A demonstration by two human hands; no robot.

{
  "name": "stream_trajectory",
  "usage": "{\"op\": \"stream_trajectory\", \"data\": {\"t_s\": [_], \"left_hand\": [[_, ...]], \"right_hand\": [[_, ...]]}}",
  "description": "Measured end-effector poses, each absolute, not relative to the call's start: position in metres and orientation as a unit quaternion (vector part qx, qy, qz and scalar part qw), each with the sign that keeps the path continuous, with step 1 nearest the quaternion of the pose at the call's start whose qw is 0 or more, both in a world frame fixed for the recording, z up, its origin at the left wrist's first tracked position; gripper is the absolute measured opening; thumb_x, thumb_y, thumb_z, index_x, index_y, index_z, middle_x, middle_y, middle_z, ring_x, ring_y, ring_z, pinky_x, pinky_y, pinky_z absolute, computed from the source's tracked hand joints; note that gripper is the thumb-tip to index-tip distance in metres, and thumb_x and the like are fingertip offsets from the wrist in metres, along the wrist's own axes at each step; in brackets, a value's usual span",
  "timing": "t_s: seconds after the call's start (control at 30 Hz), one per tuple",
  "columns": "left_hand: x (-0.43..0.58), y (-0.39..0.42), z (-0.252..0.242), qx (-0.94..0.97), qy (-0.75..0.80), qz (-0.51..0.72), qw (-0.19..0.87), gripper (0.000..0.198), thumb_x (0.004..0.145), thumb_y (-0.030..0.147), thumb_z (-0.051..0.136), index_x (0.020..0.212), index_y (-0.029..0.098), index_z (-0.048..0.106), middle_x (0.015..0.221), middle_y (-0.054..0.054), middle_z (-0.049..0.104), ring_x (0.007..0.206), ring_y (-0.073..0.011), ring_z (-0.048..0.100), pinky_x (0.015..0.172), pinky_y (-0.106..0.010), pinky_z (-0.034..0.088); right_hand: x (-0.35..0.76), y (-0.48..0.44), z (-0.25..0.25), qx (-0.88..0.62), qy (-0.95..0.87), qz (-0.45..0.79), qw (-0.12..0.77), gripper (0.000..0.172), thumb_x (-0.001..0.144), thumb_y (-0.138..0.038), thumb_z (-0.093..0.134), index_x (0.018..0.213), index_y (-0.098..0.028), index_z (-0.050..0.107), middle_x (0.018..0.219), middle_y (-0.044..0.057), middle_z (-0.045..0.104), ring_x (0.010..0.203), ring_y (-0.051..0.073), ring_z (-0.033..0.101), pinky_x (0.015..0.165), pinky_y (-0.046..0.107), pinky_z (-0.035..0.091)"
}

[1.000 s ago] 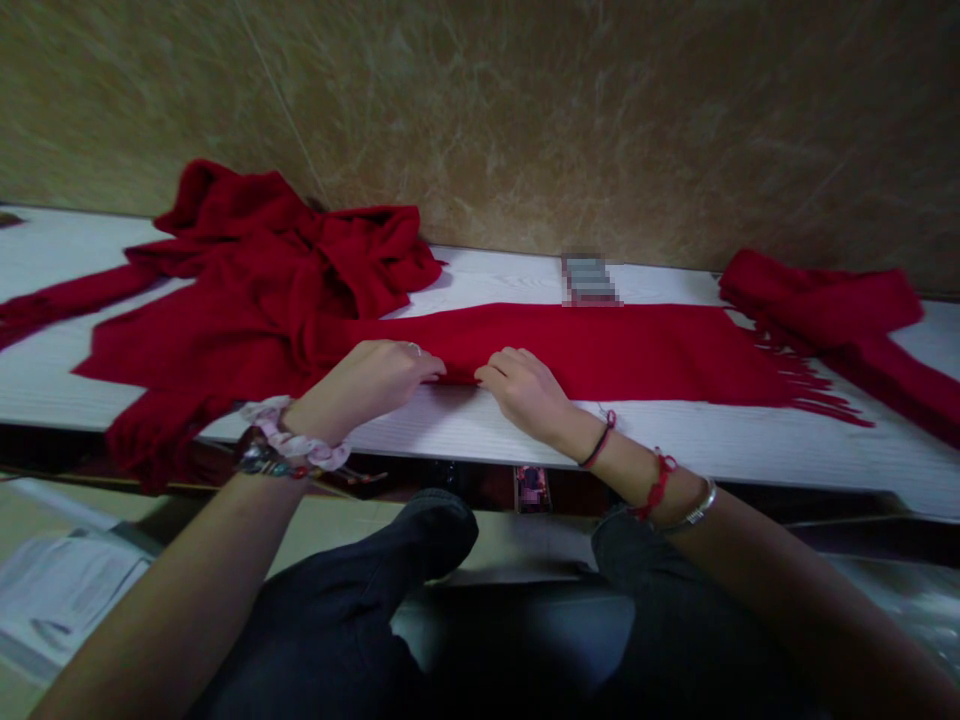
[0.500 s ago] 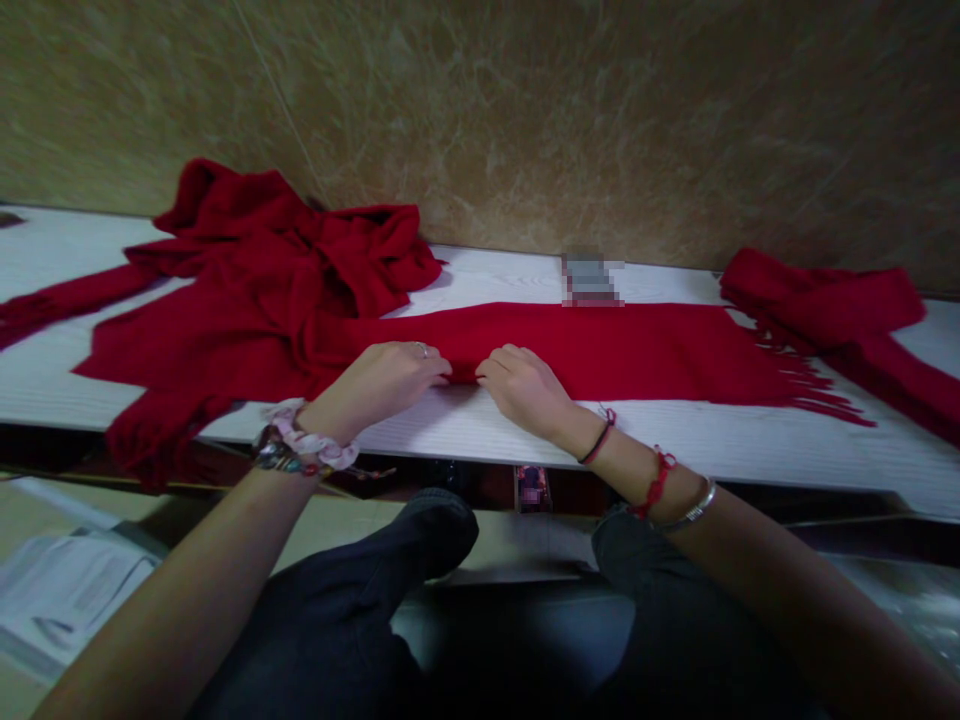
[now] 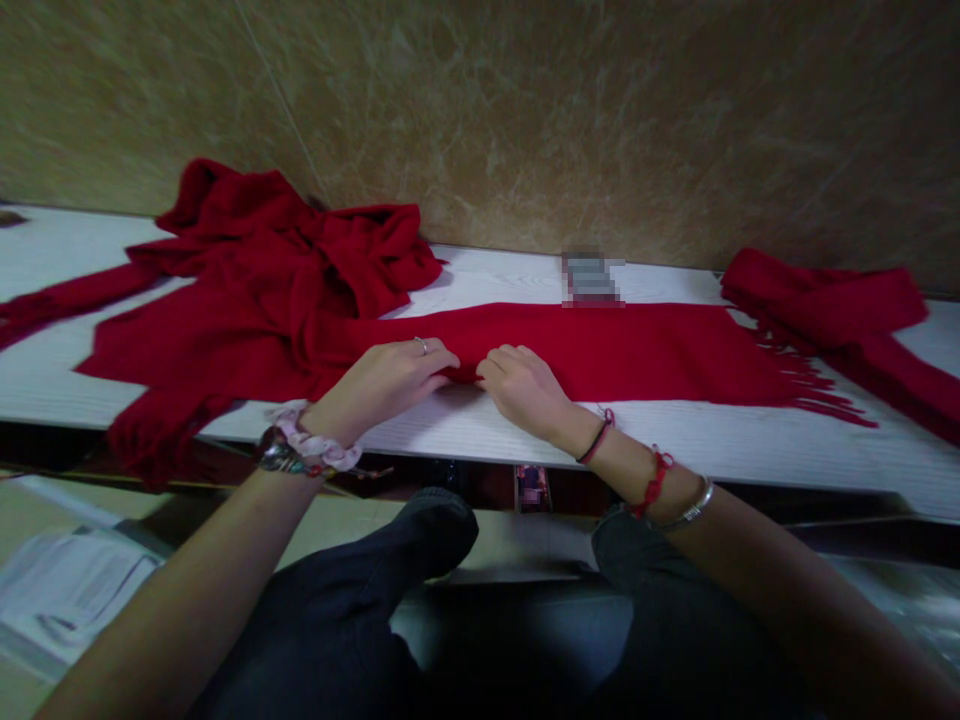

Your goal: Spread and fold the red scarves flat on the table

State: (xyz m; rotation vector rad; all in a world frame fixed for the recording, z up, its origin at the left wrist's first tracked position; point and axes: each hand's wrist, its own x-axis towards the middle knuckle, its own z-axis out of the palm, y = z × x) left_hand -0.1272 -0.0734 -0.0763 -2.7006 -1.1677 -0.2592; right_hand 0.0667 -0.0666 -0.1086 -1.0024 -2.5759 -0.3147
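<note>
A long red scarf (image 3: 645,350) lies stretched across the white shelf (image 3: 675,450), its fringed end pointing right. My left hand (image 3: 386,375) and my right hand (image 3: 525,385) sit close together at the scarf's near edge, fingers curled and pinching the fabric between them. To the left the scarf runs into a crumpled heap of red cloth (image 3: 262,270).
Another red scarf (image 3: 832,300) lies bunched at the far right of the shelf. A brown marbled wall (image 3: 562,120) rises right behind the shelf. A small blurred object (image 3: 591,280) stands at the back. My knees (image 3: 435,560) are below the shelf edge. Papers (image 3: 67,590) lie on the floor at left.
My left hand has slid slightly to the right, closing the gap to my right hand on the scarf's edge. The scarf lies much as before.
</note>
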Motion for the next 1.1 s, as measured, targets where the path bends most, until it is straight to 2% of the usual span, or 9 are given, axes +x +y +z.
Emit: {"op": "stream_trajectory", "data": {"t_s": [0.23,0.57,0.67,0.83,0.97,1.1], "left_hand": [[-0.129,-0.07,-0.079,-0.91,-0.388,-0.076,0.121,0.025,0.086,0.017,0.04,0.082,0.015,0.065,0.081,-0.004,0.068,0.072,-0.0146,0.062,0.065,-0.024,0.046],[-0.134,-0.074,-0.076,-0.922,-0.383,-0.038,0.042,0.024,0.084,0.021,0.042,0.095,0.018,0.063,0.095,-0.004,0.066,0.084,-0.0139,0.06,0.073,-0.024,0.046],[-0.135,-0.072,-0.076,-0.924,-0.38,-0.023,0.025,0.023,0.083,0.019,0.043,0.093,0.018,0.063,0.093,-0.004,0.064,0.085,-0.0142,0.059,0.078,-0.025,0.046],[-0.132,-0.071,-0.078,-0.926,-0.376,-0.029,0.024,0.019,0.081,0.014,0.042,0.086,0.015,0.061,0.091,-0.006,0.063,0.082,-0.0148,0.058,0.076,-0.026,0.046],[-0.13,-0.074,-0.077,-0.922,-0.385,-0.018,0.042,0.021,0.082,0.013,0.04,0.089,0.015,0.06,0.087,-0.007,0.063,0.079,-0.0163,0.058,0.073,-0.027,0.046],[-0.13,-0.076,-0.076,-0.922,-0.384,0.001,0.054,0.024,0.082,0.014,0.041,0.095,0.016,0.061,0.093,-0.007,0.062,0.085,-0.0166,0.058,0.077,-0.028,0.046]], "right_hand": [[0.067,-0.066,-0.11,-0.352,-0.911,-0.102,0.19,0.017,0.09,-0.019,0.049,0.085,-0.012,0.063,0.08,0.008,0.063,0.076,0.018,0.049,0.067,0.03,0.031],[0.08,-0.075,-0.114,-0.294,-0.932,-0.093,0.192,0.023,0.091,-0.012,0.043,0.089,-0.015,0.066,0.085,0.007,0.062,0.076,0.016,0.047,0.067,0.03,0.032],[0.081,-0.076,-0.115,-0.294,-0.934,-0.064,0.194,0.023,0.09,-0.012,0.043,0.092,-0.013,0.066,0.086,0.008,0.062,0.077,0.016,0.048,0.068,0.029,0.035],[0.08,-0.075,-0.115,-0.304,-0.929,-0.042,0.208,0.023,0.089,-0.01,0.045,0.09,-0.013,0.067,0.084,0.009,0.062,0.076,0.016,0.049,0.068,0.029,0.037],[0.08,-0.074,-0.114,-0.3,-0.93,-0.04,0.207,0.024,0.089,-0.01,0.043,0.091,-0.014,0.067,0.086,0.009,0.062,0.077,0.017,0.049,0.069,0.029,0.037],[0.081,-0.074,-0.115,-0.291,-0.933,-0.026,0.209,0.025,0.089,-0.009,0.043,0.095,-0.015,0.067,0.087,0.008,0.061,0.077,0.016,0.048,0.069,0.029,0.038]]}}
